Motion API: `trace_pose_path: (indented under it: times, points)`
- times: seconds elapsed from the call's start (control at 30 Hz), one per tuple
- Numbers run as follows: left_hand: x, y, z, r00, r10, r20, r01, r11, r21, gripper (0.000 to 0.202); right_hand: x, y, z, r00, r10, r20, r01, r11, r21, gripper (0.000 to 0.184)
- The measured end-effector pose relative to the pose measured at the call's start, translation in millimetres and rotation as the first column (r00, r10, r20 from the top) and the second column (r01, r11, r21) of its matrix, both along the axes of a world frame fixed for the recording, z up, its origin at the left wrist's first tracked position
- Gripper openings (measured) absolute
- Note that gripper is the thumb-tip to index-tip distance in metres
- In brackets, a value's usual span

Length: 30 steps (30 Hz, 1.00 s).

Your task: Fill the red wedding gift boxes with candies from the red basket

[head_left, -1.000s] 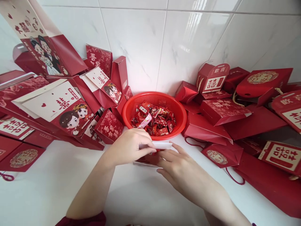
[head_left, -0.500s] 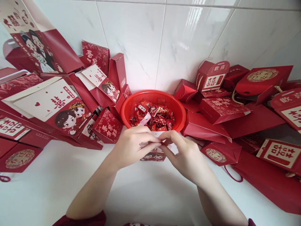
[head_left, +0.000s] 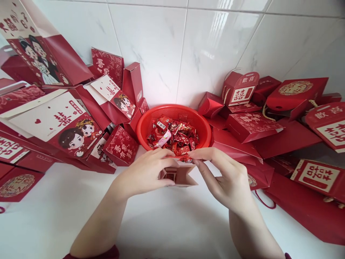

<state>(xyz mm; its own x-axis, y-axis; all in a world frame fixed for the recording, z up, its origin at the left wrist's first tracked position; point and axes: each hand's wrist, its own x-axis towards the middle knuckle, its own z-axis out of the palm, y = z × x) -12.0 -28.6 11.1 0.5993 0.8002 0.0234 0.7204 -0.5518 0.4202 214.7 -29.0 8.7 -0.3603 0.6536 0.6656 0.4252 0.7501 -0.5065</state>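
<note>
Parted since the frame half a second earlier, the hands no longer meet over the paper bag (head_left: 190, 177), whose mouth now gapes between them. Left grip (head_left: 147, 172): clamped on the bag's left side, thumb at the opening. Right grip (head_left: 225, 176): thumb and index finger close together beside a red wrapped sweet (head_left: 185, 158); whether they pinch it cannot be told. Progress, as judged: opening appears done; closing is not. Contents are uncertain. Beyond both grips, the red basket (head_left: 141, 126) holds many loose sweets (head_left: 176, 136), still outside the bag.
</note>
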Motion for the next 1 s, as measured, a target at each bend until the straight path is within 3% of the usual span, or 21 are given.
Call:
trace_pose_path:
  times: [0.23, 0.37, 0.67, 0.73, 0.8, 0.9, 1.0]
  points:
    - [0.1, -10.7, 2.3, 0.999, 0.016, -0.039, -0.016, 1.000, -0.011, 0.052, 0.6, -1.8, -1.8, 0.959, 0.196, -0.204, -0.155, 0.967, 0.200, 0.035]
    - [1.5, -14.7, 3.7, 1.000, 0.005, -0.025, -0.005, 1.000, 0.006, 0.056, 1.9, 0.1, -4.4, 0.936, 0.248, -0.250, -0.176, 0.945, 0.276, 0.041]
    - [1.2, -17.3, 6.8, 0.998, 0.040, -0.043, -0.041, 0.998, -0.036, 0.051, 5.5, -1.1, 0.8, 0.983, 0.152, -0.106, -0.108, 0.935, 0.339, 0.030]
    - [0.1, -17.6, 6.0, 0.998, 0.048, -0.042, -0.049, 0.998, -0.030, 0.054, 5.0, -2.4, 3.6, 0.983, 0.174, 0.065, -0.185, 0.939, 0.290, 0.026]
    - [-0.8, -18.1, 5.5, 0.996, 0.065, -0.060, -0.066, 0.998, -0.020, 0.057, 3.8, -3.5, 4.1, 0.932, 0.193, 0.308, -0.244, 0.960, 0.139, 0.022]
    - [-1.6, -18.3, 6.4, 0.990, 0.099, -0.098, -0.102, 0.994, -0.025, 0.060, 2.2, -3.6, -0.8, 0.805, 0.179, 0.566, -0.140, 0.984, -0.112, 0.022]
    - [-2.0, -17.4, 9.1, 0.986, 0.121, -0.118, -0.127, 0.991, -0.050, 0.060, 1.6, -1.9, -5.9, 0.755, 0.183, 0.629, -0.043, 0.972, -0.230, 0.024]
